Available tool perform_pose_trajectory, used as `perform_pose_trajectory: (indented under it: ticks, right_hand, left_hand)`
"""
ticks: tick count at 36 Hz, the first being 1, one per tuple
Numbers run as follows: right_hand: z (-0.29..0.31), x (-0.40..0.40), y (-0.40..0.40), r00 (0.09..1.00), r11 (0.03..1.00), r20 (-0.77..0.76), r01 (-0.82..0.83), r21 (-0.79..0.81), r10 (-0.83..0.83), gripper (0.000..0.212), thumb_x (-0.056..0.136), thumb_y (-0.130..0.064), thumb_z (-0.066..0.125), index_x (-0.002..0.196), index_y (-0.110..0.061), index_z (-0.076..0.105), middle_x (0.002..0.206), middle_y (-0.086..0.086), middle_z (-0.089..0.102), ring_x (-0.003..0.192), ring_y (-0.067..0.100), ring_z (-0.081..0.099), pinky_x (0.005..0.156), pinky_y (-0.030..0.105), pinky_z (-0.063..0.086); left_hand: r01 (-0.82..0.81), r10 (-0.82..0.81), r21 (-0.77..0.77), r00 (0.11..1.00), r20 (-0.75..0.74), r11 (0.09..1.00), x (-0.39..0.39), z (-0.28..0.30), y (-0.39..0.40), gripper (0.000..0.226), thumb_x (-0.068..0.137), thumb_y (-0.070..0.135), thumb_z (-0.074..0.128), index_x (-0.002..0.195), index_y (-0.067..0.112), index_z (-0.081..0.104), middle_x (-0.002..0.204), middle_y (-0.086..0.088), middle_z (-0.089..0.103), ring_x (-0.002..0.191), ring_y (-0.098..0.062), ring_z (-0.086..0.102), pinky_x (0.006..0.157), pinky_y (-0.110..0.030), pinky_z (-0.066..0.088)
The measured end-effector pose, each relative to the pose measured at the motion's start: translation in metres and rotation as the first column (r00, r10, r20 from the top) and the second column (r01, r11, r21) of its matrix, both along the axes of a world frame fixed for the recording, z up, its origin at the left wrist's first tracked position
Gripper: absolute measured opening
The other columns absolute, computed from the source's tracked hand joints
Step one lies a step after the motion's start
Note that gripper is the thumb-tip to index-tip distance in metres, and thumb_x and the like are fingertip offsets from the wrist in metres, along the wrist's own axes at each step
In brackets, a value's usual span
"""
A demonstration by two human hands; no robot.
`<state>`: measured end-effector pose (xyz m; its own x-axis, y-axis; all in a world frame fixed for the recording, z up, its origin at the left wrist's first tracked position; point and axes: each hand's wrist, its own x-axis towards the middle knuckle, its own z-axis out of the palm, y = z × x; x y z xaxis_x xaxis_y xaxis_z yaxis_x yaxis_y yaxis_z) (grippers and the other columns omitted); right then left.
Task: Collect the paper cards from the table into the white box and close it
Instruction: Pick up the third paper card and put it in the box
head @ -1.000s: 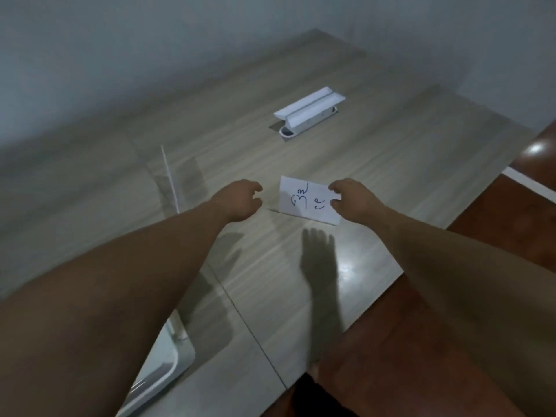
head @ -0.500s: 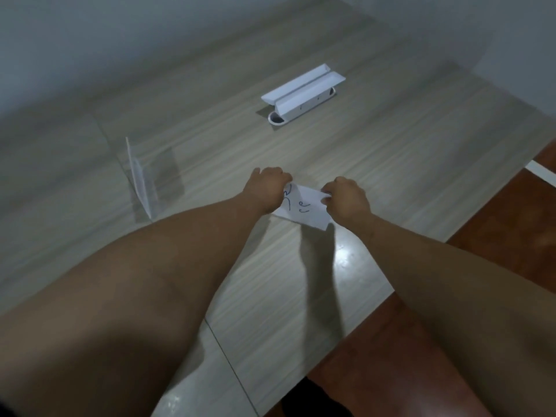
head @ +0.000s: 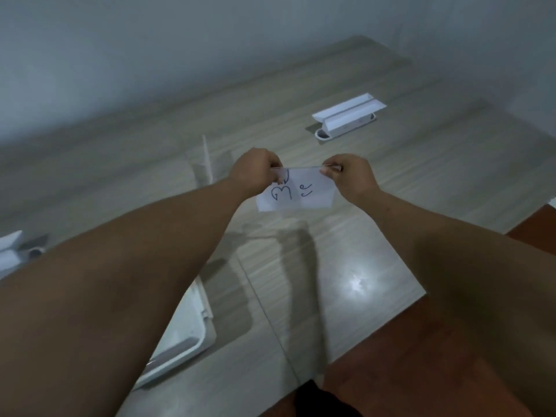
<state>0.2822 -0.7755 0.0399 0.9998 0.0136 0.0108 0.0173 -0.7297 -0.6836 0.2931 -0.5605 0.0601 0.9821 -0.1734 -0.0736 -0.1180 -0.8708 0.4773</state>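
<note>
A white paper card [head: 301,194] with dark handwriting hangs above the wooden table [head: 376,242], held by its top corners. My left hand [head: 255,171] pinches the upper left corner and my right hand [head: 350,176] pinches the upper right corner. The card is off the surface and faces me. Part of a white box [head: 186,335] shows at the near left, mostly hidden behind my left forearm.
A clear upright sheet stand [head: 206,159] is just left of my left hand. A white cable-port cover [head: 349,114] stands open further back on the right. Another white object [head: 9,252] lies at the left edge. The table's edge runs along the right, with reddish floor [head: 421,356] beyond.
The card was lying on the table under my right hand; my left hand came over, both hands took its top corners and lifted it off the surface.
</note>
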Motion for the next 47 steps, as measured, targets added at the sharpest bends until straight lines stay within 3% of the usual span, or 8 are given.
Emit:
perform_pose_trajectory:
  ticks: [3,8,11,18,26,29,40,47]
  right_hand:
    - [0.027,-0.024,0.049,0.999,0.997,0.047,-0.028,0.077,0.025,0.026,0.088,-0.024,0.067,0.107,-0.007,0.072,0.105,0.008,0.073,0.097,0.016,0.064,0.080,0.018,0.041]
    - [0.053,-0.064,0.121,0.983,0.982,0.104,-0.161,0.103,0.150,0.023,0.087,-0.017,0.068,0.104,-0.003,0.072,0.106,0.012,0.073,0.093,0.015,0.062,0.083,0.023,0.046]
    - [0.064,-0.093,0.173,0.957,0.959,0.133,-0.270,0.088,0.257,0.022,0.088,-0.017,0.065,0.103,-0.005,0.074,0.107,0.011,0.074,0.094,0.015,0.064,0.075,0.015,0.041]
    - [0.059,-0.158,0.264,0.891,0.893,0.073,-0.449,0.011,0.447,0.024,0.090,-0.020,0.064,0.107,-0.004,0.073,0.113,0.011,0.072,0.106,0.022,0.064,0.081,0.017,0.038]
    - [0.026,-0.201,0.285,0.830,0.826,-0.083,-0.557,-0.081,0.552,0.022,0.089,-0.019,0.065,0.104,-0.007,0.075,0.109,0.009,0.074,0.104,0.018,0.064,0.086,0.019,0.039]
    - [0.007,-0.210,0.286,0.805,0.791,-0.139,-0.593,-0.150,0.577,0.021,0.088,-0.020,0.065,0.102,-0.009,0.076,0.109,0.006,0.074,0.104,0.019,0.065,0.084,0.019,0.040]
    - [-0.045,-0.233,0.281,0.723,0.653,-0.347,-0.690,-0.312,0.598,0.018,0.088,-0.028,0.064,0.097,-0.018,0.076,0.105,-0.001,0.075,0.101,0.019,0.066,0.092,0.034,0.050]
    - [-0.042,-0.235,0.278,0.704,0.586,-0.342,-0.709,-0.392,0.623,0.033,0.092,-0.038,0.054,0.094,-0.014,0.076,0.102,0.002,0.076,0.098,0.022,0.066,0.090,0.039,0.052]
  left_hand:
    - [-0.048,0.051,-0.068,0.997,0.051,0.997,-0.038,0.035,0.053,0.027,0.075,0.022,0.078,0.100,0.011,0.076,0.101,-0.008,0.076,0.094,-0.023,0.068,0.082,-0.033,0.052]
    - [-0.134,0.142,-0.096,0.986,0.084,0.986,-0.104,0.064,0.130,0.027,0.075,0.024,0.077,0.100,0.014,0.078,0.102,-0.007,0.077,0.097,-0.021,0.068,0.080,-0.027,0.047]
    - [-0.208,0.223,-0.142,0.970,0.094,0.968,-0.152,0.070,0.184,0.023,0.076,0.025,0.076,0.096,0.013,0.079,0.095,-0.007,0.077,0.094,-0.020,0.070,0.083,-0.032,0.052]
    - [-0.340,0.353,-0.177,0.935,0.042,0.924,-0.251,0.048,0.269,0.024,0.080,0.026,0.074,0.095,0.008,0.079,0.090,-0.011,0.076,0.084,-0.019,0.068,0.072,-0.023,0.042]
    - [-0.354,0.342,-0.155,0.934,-0.101,0.922,-0.305,-0.005,0.289,0.027,0.090,0.026,0.065,0.105,0.007,0.076,0.108,-0.012,0.075,0.099,-0.021,0.066,0.082,-0.023,0.042]
    - [-0.326,0.306,-0.126,0.940,-0.153,0.937,-0.319,-0.024,0.290,0.029,0.092,0.029,0.062,0.102,0.006,0.076,0.106,-0.013,0.075,0.100,-0.027,0.066,0.087,-0.032,0.047]
    - [-0.242,0.209,-0.065,0.924,-0.321,0.968,-0.345,-0.076,0.283,0.029,0.091,0.027,0.062,0.101,0.005,0.077,0.103,-0.011,0.075,0.089,-0.021,0.061,0.080,-0.028,0.045]
    - [-0.208,0.183,-0.027,0.909,-0.374,0.978,-0.333,-0.076,0.283,0.038,0.092,0.034,0.058,0.079,0.002,0.075,0.071,-0.004,0.067,0.077,-0.021,0.059,0.077,-0.030,0.047]
